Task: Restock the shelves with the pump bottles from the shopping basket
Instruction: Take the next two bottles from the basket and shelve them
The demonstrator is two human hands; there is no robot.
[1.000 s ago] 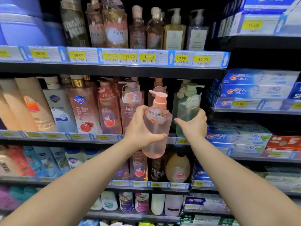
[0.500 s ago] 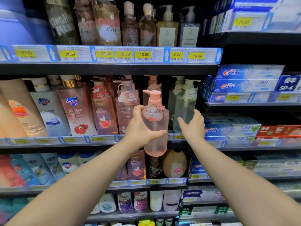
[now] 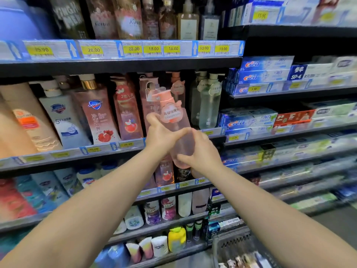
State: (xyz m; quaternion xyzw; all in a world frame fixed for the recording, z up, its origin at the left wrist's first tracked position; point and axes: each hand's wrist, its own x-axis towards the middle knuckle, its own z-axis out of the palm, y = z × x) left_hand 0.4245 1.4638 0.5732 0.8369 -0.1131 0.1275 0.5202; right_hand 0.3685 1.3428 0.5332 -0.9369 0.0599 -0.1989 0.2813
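A pink pump bottle (image 3: 173, 120) with a round pink label is held upright in front of the middle shelf (image 3: 63, 154). My left hand (image 3: 161, 134) grips its body from the left. My right hand (image 3: 201, 153) wraps its lower part from the right. Behind it on the shelf stand pink pump bottles (image 3: 148, 105) and pale green pump bottles (image 3: 209, 107). A dark mesh shopping basket (image 3: 239, 246) shows at the bottom right with packaged items inside.
The top shelf (image 3: 119, 49) holds tall bottles above yellow price tags. Toothpaste boxes (image 3: 262, 70) fill the shelves on the right. Large body-wash bottles (image 3: 94, 115) stand at left. Lower shelves hold smaller bottles and tubes.
My right hand left the green bottle on the shelf and moved left onto the pink bottle. The pink bottle has stayed in my left hand. The view tilted down, bringing the basket into sight.
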